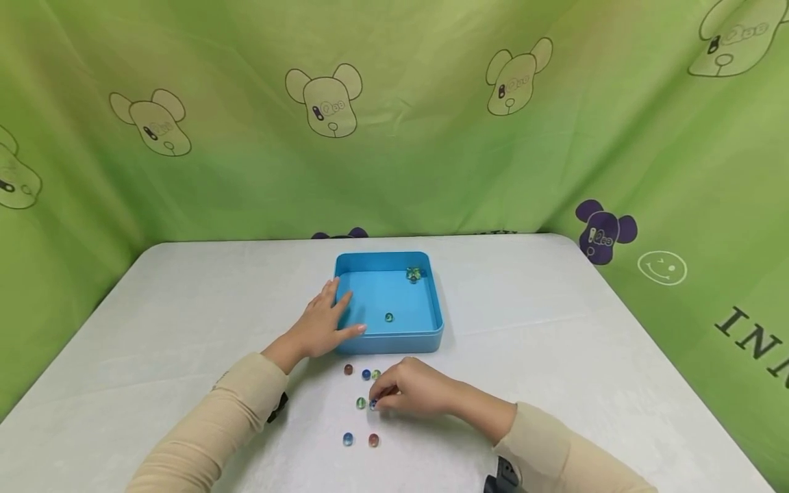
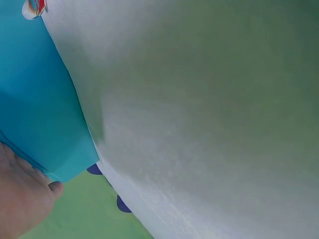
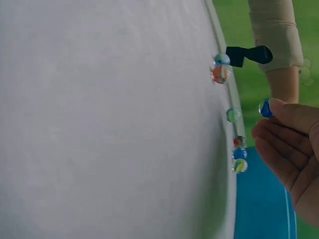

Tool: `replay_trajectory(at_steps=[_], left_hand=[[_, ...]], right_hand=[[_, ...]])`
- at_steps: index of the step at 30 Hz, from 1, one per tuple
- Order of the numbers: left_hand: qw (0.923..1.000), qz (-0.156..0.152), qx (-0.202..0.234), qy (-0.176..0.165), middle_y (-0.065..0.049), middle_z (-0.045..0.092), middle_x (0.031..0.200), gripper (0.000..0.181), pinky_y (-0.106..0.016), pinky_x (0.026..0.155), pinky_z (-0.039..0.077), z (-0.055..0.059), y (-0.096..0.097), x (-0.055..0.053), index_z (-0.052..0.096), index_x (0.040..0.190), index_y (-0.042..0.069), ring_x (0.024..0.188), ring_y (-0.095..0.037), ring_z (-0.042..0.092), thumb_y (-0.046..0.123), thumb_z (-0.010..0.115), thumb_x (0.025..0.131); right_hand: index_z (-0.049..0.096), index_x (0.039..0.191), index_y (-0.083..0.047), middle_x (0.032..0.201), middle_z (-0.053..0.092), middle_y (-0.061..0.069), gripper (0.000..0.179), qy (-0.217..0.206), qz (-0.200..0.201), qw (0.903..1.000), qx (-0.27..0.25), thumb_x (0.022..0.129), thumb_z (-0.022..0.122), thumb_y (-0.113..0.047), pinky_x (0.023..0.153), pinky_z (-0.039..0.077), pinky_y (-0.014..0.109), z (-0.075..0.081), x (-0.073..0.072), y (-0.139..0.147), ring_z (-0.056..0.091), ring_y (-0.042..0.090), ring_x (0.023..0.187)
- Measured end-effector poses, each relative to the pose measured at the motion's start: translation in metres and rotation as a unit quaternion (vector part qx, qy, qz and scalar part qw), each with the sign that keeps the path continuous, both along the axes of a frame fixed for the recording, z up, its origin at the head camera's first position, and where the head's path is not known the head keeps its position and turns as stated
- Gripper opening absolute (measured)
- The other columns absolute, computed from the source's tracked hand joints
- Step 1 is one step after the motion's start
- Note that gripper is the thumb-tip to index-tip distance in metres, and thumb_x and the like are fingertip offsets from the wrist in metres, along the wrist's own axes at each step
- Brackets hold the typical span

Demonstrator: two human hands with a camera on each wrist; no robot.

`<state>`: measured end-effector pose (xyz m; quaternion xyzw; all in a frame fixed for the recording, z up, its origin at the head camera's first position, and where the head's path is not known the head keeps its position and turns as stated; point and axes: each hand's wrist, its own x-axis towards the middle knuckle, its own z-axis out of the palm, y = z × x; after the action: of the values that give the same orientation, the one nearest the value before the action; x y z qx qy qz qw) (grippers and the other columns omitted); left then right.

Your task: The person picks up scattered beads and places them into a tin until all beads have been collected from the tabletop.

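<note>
My left hand point(image 1: 318, 325) rests on the left wall of a blue square box point(image 1: 390, 344), its fingers spread along the rim. In the left wrist view, that hand point(image 2: 25, 194) lies against the box's side point(image 2: 55, 114). My right hand point(image 1: 416, 387) is low over the table in front of the box and pinches a clear-and-blue marble point(image 3: 265, 108) at the thumb tip. Around it lie a green marble point(image 1: 360, 403), a dark blue marble point(image 1: 366, 374), a yellow-green marble point(image 1: 377, 374) and a brownish-red marble point(image 1: 348, 369).
Inside the box, several green marbles point(image 1: 414, 274) cluster in the far right corner, and one marble point(image 1: 389, 317) sits nearer the front. Closer to me on the white table point(image 1: 524, 329) are a light blue marble point(image 1: 348, 439) and a reddish marble point(image 1: 373, 440). A green curtain point(image 1: 394, 171) hangs behind.
</note>
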<state>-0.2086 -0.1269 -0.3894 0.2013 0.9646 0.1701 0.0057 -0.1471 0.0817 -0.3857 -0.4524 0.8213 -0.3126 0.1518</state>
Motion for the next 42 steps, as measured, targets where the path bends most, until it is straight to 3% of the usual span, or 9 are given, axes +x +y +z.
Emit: replay_trajectory(at_steps=[14,19,33,42], left_hand=[[1.0000,0.006,-0.002,-0.004,-0.017,-0.002,0.142,0.082,-0.047,0.100,0.010,0.004,-0.001,0.000,0.023,0.137,0.005,0.129,-0.030,-0.003,0.062,0.038,0.080],[1.0000,0.006,-0.003,-0.006,-0.017,-0.002,0.142,0.081,-0.047,0.100,0.009,0.004,0.000,0.001,0.023,0.137,0.005,0.129,-0.030,-0.004,0.060,0.040,0.080],[0.9999,0.002,0.003,-0.010,-0.017,-0.002,0.142,0.081,-0.047,0.100,0.009,0.004,0.000,0.002,0.023,0.137,0.005,0.129,-0.030,-0.004,0.060,0.040,0.080],[0.9999,0.002,0.003,-0.010,-0.017,-0.003,0.142,0.080,-0.047,0.100,0.010,0.003,0.000,0.001,0.023,0.137,0.006,0.129,-0.029,-0.005,0.059,0.041,0.081]], right_hand=[[0.068,0.088,-0.006,0.081,0.064,-0.005,0.013,0.010,-0.044,0.9977,-0.051,0.080,0.062,-0.015,0.064,0.046,0.018,0.022,-0.017,0.017,0.056,0.000,0.073],[0.068,0.088,-0.008,0.081,0.064,-0.005,0.013,-0.005,-0.069,0.9950,-0.072,0.081,0.061,-0.016,0.060,0.046,0.021,0.028,-0.022,0.025,0.056,0.003,0.069],[0.067,0.090,-0.005,0.084,0.065,0.002,0.018,-0.014,-0.182,0.9780,-0.101,0.079,0.063,-0.018,0.065,0.047,0.019,0.029,-0.048,0.036,0.060,0.010,0.077],[0.067,0.091,-0.003,0.086,0.065,0.004,0.017,-0.007,-0.199,0.9738,-0.109,0.080,0.062,-0.016,0.066,0.047,0.022,0.029,-0.061,0.033,0.060,0.012,0.078]])
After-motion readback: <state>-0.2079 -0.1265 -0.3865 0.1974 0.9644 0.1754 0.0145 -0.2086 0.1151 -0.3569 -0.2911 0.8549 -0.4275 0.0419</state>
